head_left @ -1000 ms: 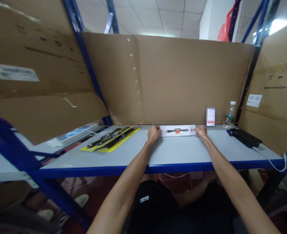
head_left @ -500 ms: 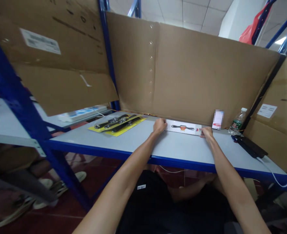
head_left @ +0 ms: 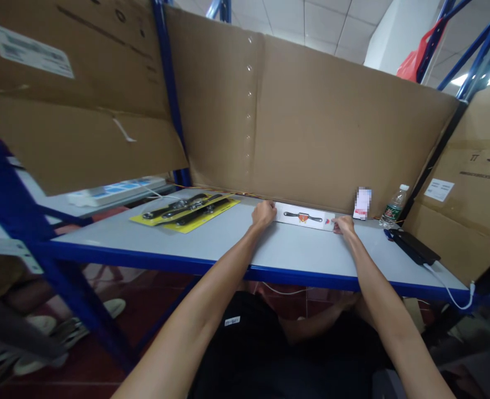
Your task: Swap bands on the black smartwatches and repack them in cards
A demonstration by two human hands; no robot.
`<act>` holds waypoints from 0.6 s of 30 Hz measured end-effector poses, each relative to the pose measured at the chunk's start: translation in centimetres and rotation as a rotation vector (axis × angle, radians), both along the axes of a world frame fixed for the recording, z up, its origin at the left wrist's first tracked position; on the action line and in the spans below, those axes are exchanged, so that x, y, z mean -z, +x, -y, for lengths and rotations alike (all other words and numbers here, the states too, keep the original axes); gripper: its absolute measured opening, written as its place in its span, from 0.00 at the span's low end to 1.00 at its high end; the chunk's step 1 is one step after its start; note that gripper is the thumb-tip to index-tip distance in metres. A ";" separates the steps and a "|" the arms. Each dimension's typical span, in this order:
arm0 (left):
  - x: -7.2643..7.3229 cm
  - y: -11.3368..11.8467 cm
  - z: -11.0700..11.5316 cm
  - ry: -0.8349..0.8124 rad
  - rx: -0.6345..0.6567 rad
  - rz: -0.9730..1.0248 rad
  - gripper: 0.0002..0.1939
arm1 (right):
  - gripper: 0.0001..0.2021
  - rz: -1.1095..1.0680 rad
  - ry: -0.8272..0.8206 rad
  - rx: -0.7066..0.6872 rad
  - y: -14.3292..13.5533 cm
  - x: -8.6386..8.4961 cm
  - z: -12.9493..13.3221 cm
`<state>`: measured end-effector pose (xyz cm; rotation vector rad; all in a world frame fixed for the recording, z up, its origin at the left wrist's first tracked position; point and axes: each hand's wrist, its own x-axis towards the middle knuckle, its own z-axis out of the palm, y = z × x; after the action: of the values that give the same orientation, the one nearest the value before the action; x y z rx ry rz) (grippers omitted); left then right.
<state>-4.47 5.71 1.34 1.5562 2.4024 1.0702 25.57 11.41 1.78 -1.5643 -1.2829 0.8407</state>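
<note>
A long white package (head_left: pixel 303 216) printed with a black-handled tool lies near the back of the grey table. My left hand (head_left: pixel 264 213) is closed on its left end, and my right hand (head_left: pixel 343 224) grips its right end between thumb and fingers. To the left, several black-handled tools (head_left: pixel 190 208) on yellow cards lie overlapping, touched by neither hand.
Cardboard (head_left: pixel 311 127) walls the back of the table (head_left: pixel 212 246). At the right are a propped, blurred-out item (head_left: pixel 362 203), a plastic bottle (head_left: pixel 393 208) and a black device (head_left: pixel 415 246) with a white cable. A power strip (head_left: pixel 118 191) is at the left.
The whole view has shifted, so the table and its objects appear slightly further left. Both hands keep their hold on the white package, which has not clearly moved on the table.
</note>
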 end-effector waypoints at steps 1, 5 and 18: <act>0.0 0.1 0.1 -0.009 -0.004 -0.006 0.14 | 0.05 0.025 0.004 0.004 0.0 0.0 -0.1; -0.1 0.9 0.6 0.010 0.026 -0.123 0.17 | 0.04 0.147 0.012 0.021 -0.1 0.1 -0.4; 0.8 6.6 1.2 0.228 0.700 -0.681 0.43 | 0.03 0.409 0.109 -0.080 -1.7 0.0 0.3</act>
<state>2.09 4.54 0.58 2.9005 1.7289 0.7430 23.85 11.15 1.81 -1.6587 -1.6618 0.5006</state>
